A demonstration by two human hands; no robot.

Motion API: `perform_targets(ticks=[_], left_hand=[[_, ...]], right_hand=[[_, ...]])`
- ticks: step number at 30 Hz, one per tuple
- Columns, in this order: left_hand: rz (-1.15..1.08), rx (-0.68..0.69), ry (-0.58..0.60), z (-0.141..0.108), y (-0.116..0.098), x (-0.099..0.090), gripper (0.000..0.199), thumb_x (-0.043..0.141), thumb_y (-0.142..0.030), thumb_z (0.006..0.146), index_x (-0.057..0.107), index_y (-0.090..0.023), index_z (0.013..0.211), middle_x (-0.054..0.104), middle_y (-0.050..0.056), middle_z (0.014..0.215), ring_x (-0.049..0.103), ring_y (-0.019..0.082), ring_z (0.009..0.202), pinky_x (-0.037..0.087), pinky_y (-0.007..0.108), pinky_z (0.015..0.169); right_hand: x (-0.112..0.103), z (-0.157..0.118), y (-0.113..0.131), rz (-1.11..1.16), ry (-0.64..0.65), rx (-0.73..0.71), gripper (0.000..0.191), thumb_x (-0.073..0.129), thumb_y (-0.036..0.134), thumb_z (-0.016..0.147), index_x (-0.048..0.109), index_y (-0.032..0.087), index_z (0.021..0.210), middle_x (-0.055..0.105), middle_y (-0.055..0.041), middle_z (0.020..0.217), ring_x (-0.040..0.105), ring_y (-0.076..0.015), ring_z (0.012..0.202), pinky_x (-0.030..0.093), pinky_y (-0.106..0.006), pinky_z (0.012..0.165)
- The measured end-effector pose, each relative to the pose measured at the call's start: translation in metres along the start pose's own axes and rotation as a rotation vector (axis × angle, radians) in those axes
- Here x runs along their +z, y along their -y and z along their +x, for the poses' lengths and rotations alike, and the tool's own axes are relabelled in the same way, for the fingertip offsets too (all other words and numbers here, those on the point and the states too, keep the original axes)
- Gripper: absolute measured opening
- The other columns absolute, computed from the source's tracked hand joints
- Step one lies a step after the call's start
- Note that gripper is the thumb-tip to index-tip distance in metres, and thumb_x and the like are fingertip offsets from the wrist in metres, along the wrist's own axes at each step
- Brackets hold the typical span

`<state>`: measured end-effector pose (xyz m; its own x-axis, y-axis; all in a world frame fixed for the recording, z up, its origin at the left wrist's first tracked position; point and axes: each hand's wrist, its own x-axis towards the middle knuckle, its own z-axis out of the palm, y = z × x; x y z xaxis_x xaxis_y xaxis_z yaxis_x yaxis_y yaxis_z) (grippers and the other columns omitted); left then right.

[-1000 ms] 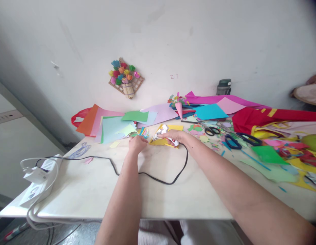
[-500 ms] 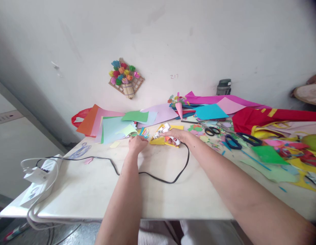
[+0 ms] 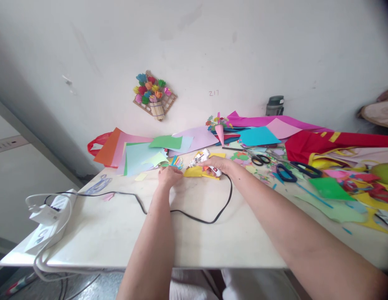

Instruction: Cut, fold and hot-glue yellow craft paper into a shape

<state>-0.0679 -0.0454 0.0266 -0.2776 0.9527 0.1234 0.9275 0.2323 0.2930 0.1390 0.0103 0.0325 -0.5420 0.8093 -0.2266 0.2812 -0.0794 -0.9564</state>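
My right hand (image 3: 216,165) is wrapped round a white hot glue gun (image 3: 202,156), whose nozzle points left and down. A black cord (image 3: 230,196) runs from its handle end across the table. Beneath the gun lies yellow paper (image 3: 194,171) on the tabletop. My left hand (image 3: 169,176) is closed beside a small bunch of coloured paper strips (image 3: 177,161), just left of the nozzle. Its fingertips are turned away and partly hidden, so what they pinch does not show clearly.
Sheets of coloured paper (image 3: 139,155) lie along the wall. A pink paper cone with flowers (image 3: 219,134) stands behind the gun. Scissors (image 3: 260,160), more scissors (image 3: 286,173) and paper scraps lie to the right. A white power strip (image 3: 53,214) sits at left.
Very little differs. My right hand and the glue gun have shifted slightly; my left hand stays beside the strips.
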Motion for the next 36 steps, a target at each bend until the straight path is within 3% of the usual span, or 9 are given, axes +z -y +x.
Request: perform_targets(ticks=[4, 7, 10, 15, 27, 36], left_hand=[[-0.01, 0.018, -0.017, 0.001, 0.0, 0.001, 0.026, 0.055, -0.027, 0.061, 0.069, -0.033, 0.082, 0.058, -0.006, 0.114, 0.037, 0.024, 0.113, 0.025, 0.033, 0.096], [0.011, 0.059, -0.049, 0.002, 0.0, 0.005, 0.03, 0.053, -0.023, 0.062, 0.068, -0.036, 0.085, 0.049, -0.011, 0.125, 0.031, 0.024, 0.12, 0.015, 0.038, 0.102], [0.022, 0.073, -0.022, 0.004, -0.001, 0.01, 0.028, 0.05, -0.026, 0.069, 0.067, -0.038, 0.088, 0.041, -0.014, 0.131, 0.022, 0.025, 0.126, 0.004, 0.043, 0.105], [0.122, 0.12, 0.0, 0.005, -0.002, 0.017, 0.026, 0.046, -0.034, 0.076, 0.064, -0.044, 0.092, 0.033, -0.019, 0.135, 0.011, 0.023, 0.131, -0.004, 0.046, 0.105], [0.256, 0.244, 0.09, -0.006, -0.008, 0.006, 0.033, 0.034, -0.043, 0.081, 0.06, -0.043, 0.101, 0.021, -0.015, 0.142, -0.009, 0.024, 0.132, -0.013, 0.049, 0.101], [0.3, 0.271, 0.089, -0.014, -0.013, 0.002, 0.045, 0.024, -0.052, 0.081, 0.062, -0.04, 0.101, 0.02, -0.013, 0.142, -0.006, 0.026, 0.132, -0.008, 0.051, 0.102]], right_hand=[[-0.001, 0.004, -0.003, 0.045, -0.048, -0.028, 0.036, 0.063, 0.047, 0.068, 0.055, 0.012, 0.066, 0.051, 0.002, 0.042, 0.04, -0.0052, 0.028, 0.033, -0.017, 0.029], [0.0, 0.007, -0.005, 0.105, -0.104, -0.049, 0.033, 0.061, 0.043, 0.071, 0.054, 0.012, 0.066, 0.052, 0.0017, 0.043, 0.04, -0.0053, 0.028, 0.034, -0.017, 0.029], [0.0, 0.008, -0.008, 0.162, -0.145, -0.058, 0.031, 0.061, 0.042, 0.072, 0.054, 0.012, 0.069, 0.052, 0.0022, 0.045, 0.041, -0.0052, 0.03, 0.038, -0.017, 0.032], [0.0, 0.011, -0.011, 0.226, -0.143, -0.059, 0.028, 0.058, 0.039, 0.075, 0.054, 0.012, 0.07, 0.051, 0.0023, 0.047, 0.041, -0.005, 0.031, 0.042, -0.019, 0.034], [0.001, 0.009, -0.009, 0.294, -0.165, -0.048, 0.025, 0.057, 0.038, 0.076, 0.053, 0.013, 0.074, 0.052, 0.0025, 0.048, 0.041, -0.0049, 0.033, 0.043, -0.019, 0.035], [-0.001, 0.016, -0.017, 0.299, -0.181, -0.03, 0.028, 0.059, 0.04, 0.073, 0.054, 0.013, 0.071, 0.053, 0.001, 0.047, 0.043, -0.0067, 0.032, 0.045, -0.022, 0.035]])
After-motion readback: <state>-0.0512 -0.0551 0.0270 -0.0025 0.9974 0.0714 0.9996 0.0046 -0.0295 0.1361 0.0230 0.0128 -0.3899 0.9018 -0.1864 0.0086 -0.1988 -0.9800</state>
